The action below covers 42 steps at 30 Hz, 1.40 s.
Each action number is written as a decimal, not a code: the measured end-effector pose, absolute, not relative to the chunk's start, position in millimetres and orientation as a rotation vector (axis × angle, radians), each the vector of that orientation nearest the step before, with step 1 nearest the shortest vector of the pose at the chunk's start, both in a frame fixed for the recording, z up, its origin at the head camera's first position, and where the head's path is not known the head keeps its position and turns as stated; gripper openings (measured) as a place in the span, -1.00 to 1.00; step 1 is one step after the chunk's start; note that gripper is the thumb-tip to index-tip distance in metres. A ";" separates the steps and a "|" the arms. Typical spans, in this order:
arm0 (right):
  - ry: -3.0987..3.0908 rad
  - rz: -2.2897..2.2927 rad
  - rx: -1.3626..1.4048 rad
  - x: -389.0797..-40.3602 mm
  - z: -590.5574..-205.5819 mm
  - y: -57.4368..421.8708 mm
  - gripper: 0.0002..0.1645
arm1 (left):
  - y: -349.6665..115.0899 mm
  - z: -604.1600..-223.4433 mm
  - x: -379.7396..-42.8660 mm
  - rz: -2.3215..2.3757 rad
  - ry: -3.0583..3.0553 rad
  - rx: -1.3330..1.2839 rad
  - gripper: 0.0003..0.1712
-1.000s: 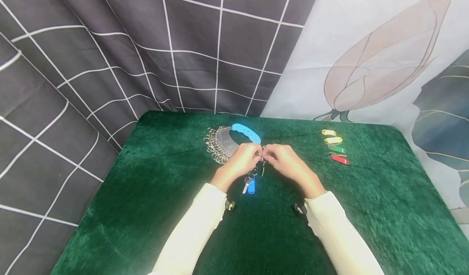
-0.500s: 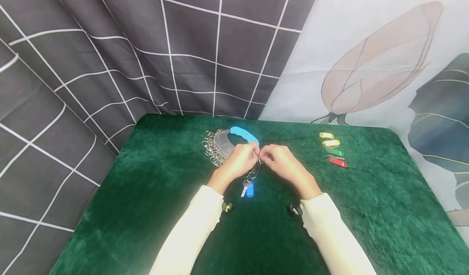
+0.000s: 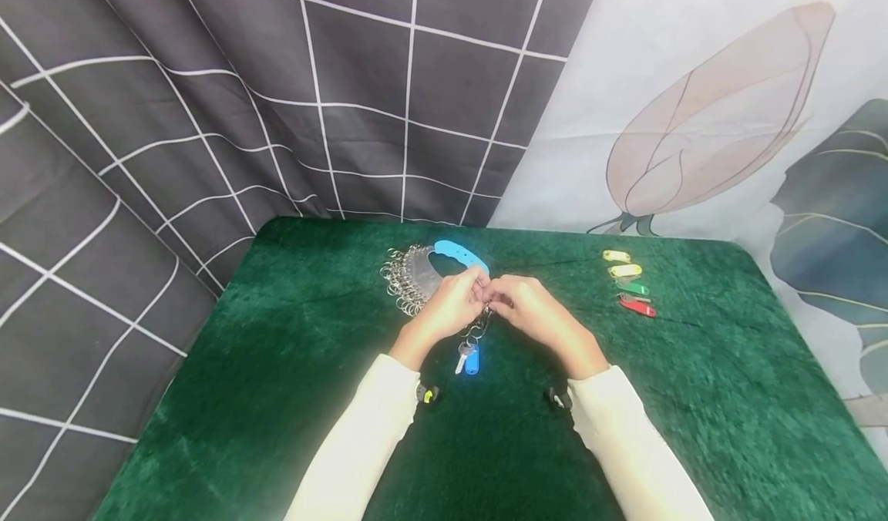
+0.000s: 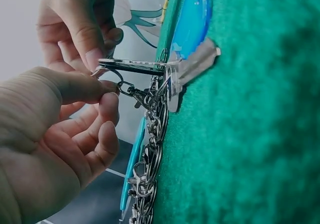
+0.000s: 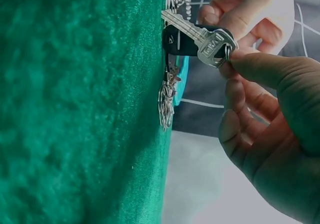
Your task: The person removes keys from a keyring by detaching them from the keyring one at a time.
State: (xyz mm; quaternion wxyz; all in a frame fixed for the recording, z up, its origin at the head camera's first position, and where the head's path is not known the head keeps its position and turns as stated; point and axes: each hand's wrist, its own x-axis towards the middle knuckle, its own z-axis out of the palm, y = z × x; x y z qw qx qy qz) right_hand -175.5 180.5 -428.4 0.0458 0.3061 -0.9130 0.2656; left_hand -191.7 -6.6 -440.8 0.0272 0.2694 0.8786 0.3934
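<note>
In the head view my left hand (image 3: 447, 304) and right hand (image 3: 534, 309) meet fingertip to fingertip beside a key holder with a blue handle (image 3: 461, 255). In the left wrist view, my left thumb and forefinger pinch a split ring joined to a metal swivel clasp (image 4: 135, 93). My right thumb and fingers pinch the same small ring, which carries a silver key (image 5: 210, 47) and a black tag (image 5: 184, 43). Whether the ring is threaded is hidden by fingertips. A second key (image 3: 463, 357) with a blue tag (image 3: 473, 360) hangs from the holder, lying on the cloth.
Many clasps with rings (image 3: 397, 278) fringe the holder's clear curved plate (image 3: 422, 271). To the right lie two yellow tags (image 3: 626, 270), a green tag (image 3: 633, 287) and a red tag (image 3: 637, 305). Green cloth (image 3: 694, 398) covers the table; curtains stand behind.
The two hands have closed in on each other, with fingertips now touching. The key that dangled below the right fingers has swung left under the hands. The view has tilted slightly.
</note>
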 end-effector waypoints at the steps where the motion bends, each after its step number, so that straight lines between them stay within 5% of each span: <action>1: -2.781 0.807 0.938 -175.6 -428.4 180.4 -0.87 | -7.1 -440.8 -191.6 1.220 2.707 0.837 -0.66; 29: -2.849 1.127 0.588 -177.4 -439.4 176.8 -0.92 | -7.3 -440.5 -191.0 1.273 2.796 0.955 -0.55; 42: -2.868 1.206 0.512 -178.8 -439.8 179.4 -0.95 | -13.7 -446.0 -197.8 1.132 2.741 0.818 -0.96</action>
